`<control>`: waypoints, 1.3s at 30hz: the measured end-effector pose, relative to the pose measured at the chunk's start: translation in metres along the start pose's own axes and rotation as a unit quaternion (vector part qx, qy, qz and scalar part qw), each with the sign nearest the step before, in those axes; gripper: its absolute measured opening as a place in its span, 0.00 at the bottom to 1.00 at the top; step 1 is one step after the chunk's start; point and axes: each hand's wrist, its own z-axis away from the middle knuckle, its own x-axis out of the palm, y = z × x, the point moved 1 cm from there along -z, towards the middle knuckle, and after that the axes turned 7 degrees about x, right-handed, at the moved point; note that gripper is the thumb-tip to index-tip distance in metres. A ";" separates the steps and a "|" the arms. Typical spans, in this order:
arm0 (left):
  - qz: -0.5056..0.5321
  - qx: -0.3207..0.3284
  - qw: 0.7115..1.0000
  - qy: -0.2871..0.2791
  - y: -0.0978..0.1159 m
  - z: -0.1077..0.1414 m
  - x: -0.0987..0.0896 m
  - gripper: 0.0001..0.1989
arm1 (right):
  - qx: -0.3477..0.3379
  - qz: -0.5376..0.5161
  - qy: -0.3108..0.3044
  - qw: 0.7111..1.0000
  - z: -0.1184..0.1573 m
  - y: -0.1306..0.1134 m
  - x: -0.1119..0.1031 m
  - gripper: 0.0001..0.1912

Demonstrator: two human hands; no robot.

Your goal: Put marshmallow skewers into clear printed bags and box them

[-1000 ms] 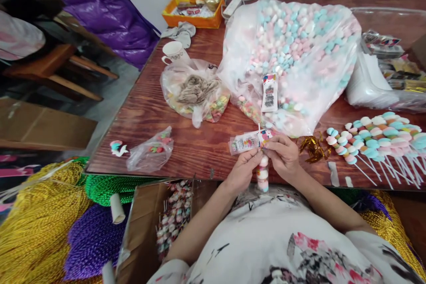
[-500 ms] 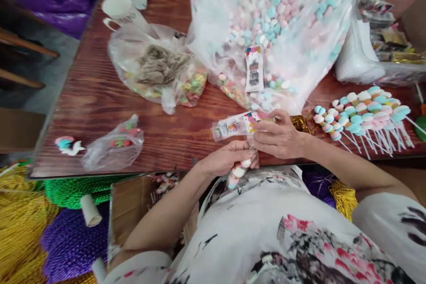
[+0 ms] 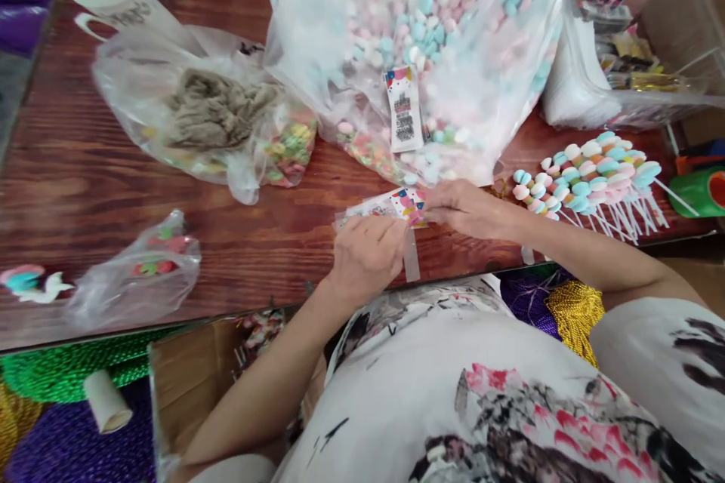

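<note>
Head view showed the left hand [image 3: 365, 253] and right hand [image 3: 461, 207] both pinched on a clear printed cellophane sleeve [image 3: 390, 207], lying crosswise just before the big clear bag of pastel marshmallows [image 3: 453, 23]

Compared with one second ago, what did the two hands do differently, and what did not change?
The left hand came up from below the table edge onto the printed packet; the marshmallow stick it held no longer shows. The right hand still pinches the packet. The big candy bag and finished skewers stayed put.
</note>
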 end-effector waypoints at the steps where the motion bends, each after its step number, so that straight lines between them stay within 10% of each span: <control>1: 0.039 -0.036 0.999 0.010 -0.003 0.002 0.000 0.08 | 0.000 0.025 0.022 0.999 0.008 0.001 -0.005 0.10; 5: 0.280 -0.224 0.933 0.032 -0.003 0.012 -0.005 0.10 | 0.020 0.106 0.110 0.988 0.055 0.006 0.003 0.09; 10: 0.530 -0.486 0.695 0.027 0.012 0.015 0.001 0.11 | 0.128 0.170 0.105 0.971 0.093 0.011 0.061 0.06; 13: 0.577 -0.522 0.628 0.019 0.020 0.011 0.007 0.15 | 0.160 0.206 0.111 0.959 0.090 0.011 0.082 0.07; 19: 0.563 -0.518 0.643 0.023 0.034 0.009 0.012 0.16 | 0.141 0.066 0.120 0.980 0.081 -0.005 0.074 0.08; 23: 0.535 -0.448 0.715 0.046 0.038 0.009 0.019 0.13 | 0.084 -0.152 0.197 0.965 0.072 -0.026 0.066 0.06; 29: 0.504 -0.358 0.784 0.059 0.035 0.007 0.021 0.14 | -0.015 -0.169 0.277 0.946 0.042 -0.037 0.078 0.14; 39: 0.463 -0.425 0.770 0.108 0.021 0.027 0.022 0.11 | 0.151 -0.207 0.361 0.896 0.077 -0.002 0.041 0.05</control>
